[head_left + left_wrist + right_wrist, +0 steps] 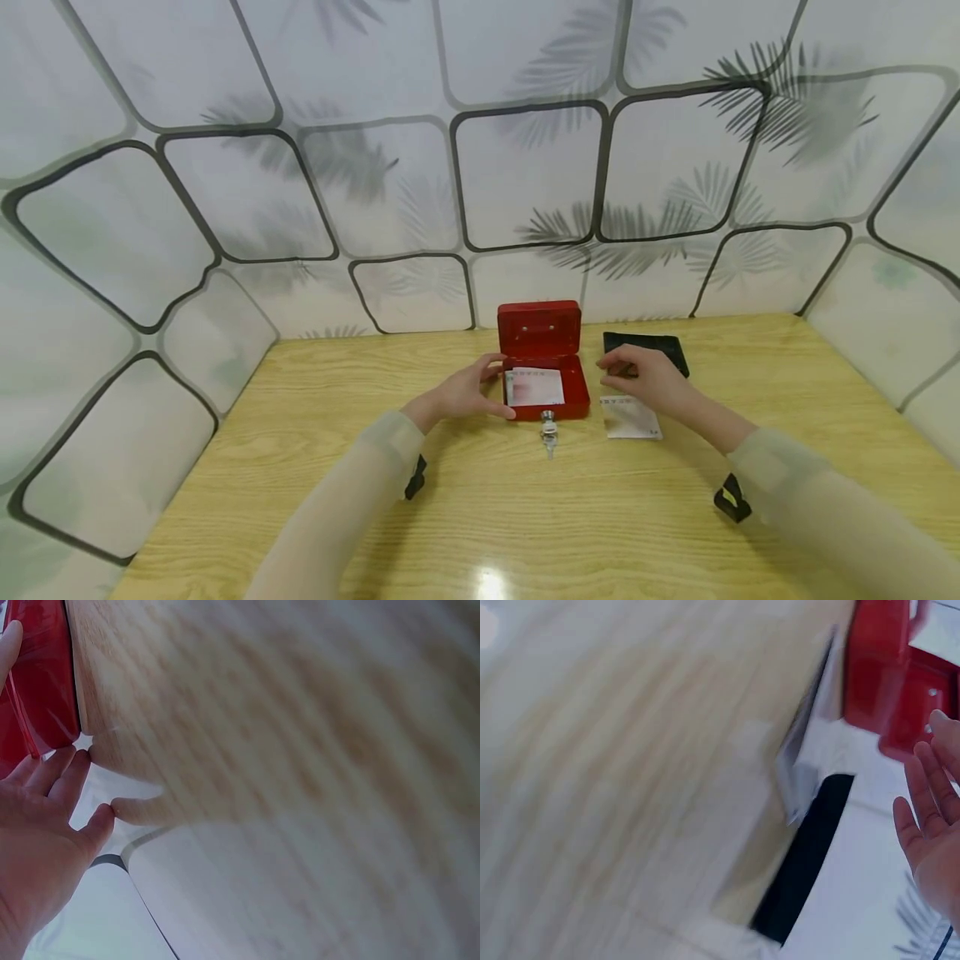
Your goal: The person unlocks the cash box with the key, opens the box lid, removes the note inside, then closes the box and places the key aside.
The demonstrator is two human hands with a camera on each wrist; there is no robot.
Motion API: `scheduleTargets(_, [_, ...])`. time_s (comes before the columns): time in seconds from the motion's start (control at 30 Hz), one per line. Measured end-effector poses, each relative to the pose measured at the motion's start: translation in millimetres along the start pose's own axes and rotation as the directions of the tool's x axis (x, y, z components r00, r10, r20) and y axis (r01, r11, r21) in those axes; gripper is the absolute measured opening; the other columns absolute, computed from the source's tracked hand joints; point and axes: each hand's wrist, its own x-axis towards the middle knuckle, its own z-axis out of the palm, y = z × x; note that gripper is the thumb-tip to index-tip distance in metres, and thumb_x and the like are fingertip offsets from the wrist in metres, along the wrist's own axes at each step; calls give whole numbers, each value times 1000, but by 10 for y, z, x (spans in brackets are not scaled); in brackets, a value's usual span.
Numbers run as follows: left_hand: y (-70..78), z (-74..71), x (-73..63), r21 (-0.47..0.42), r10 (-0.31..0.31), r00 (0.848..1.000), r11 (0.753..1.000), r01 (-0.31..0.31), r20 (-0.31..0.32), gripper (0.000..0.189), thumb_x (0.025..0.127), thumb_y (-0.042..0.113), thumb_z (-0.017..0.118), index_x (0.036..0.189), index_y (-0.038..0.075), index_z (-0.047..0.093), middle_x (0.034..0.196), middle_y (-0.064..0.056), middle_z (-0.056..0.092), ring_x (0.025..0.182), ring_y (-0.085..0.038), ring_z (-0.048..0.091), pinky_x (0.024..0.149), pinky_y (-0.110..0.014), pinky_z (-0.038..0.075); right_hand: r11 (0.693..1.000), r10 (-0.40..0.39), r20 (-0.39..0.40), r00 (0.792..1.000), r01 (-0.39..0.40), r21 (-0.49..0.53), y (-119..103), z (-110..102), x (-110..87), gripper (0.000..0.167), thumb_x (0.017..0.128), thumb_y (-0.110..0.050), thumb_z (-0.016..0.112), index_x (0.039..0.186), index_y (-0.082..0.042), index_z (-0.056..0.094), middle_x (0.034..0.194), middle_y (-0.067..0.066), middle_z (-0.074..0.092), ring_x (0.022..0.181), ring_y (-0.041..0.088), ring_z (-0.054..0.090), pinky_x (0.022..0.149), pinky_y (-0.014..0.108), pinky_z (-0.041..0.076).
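Your left hand is spread and loosely bent at the left side of the red box, its thumb by the front corner and its fingers farther back along that side. Your right hand is to the right of the box with its fingers relaxed and slightly bent; you seem to have nothing between them and the thumb. It hovers near a sheet of printed paper lying on the table, just beside the box, and partly covers a black wallet lying behind it.

The box stands open in front of you, its lid raised at the back. More printed paper lies inside, toward the left. Keys hang at the lock on the front. Behind the table you have a white backdrop patterned with dark outlines and grey leaves.
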Motion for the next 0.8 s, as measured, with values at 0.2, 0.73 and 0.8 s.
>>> scheduleTargets(0.2, [-8, -3, -5, 5, 0, 1000, 1000, 0, -3, 93, 77, 34, 84, 150, 18, 29, 153, -9, 36, 141, -22, 31, 115, -44, 19, 999, 3, 13, 1000, -3, 54, -159, 105, 157, 25, 88, -9, 72, 111, 1, 67, 105, 12, 68, 92, 26, 63, 81, 43, 52])
scheduleTargets(0.73, [-8, -2, -11, -37, 15, 1000, 999, -14, 5, 87, 79, 33, 82, 148, 20, 31, 152, -9, 37, 141, -23, 32, 114, -49, 18, 994, 55, 135, 989, -68, 90, -288, 458, 568, 28, 90, -14, 71, 114, -1, 65, 106, 9, 67, 98, 26, 63, 89, 44, 51])
scheduleTargets(0.8, [-5, -5, -13, -31, 16, 1000, 999, -16, 3, 87, 78, 33, 82, 148, 20, 31, 152, -9, 37, 141, -23, 32, 114, -48, 18, 992, 72, 143, 987, -86, 93, -291, 479, 589, 28, 90, -14, 71, 115, -2, 65, 107, 9, 67, 99, 27, 63, 89, 44, 51])
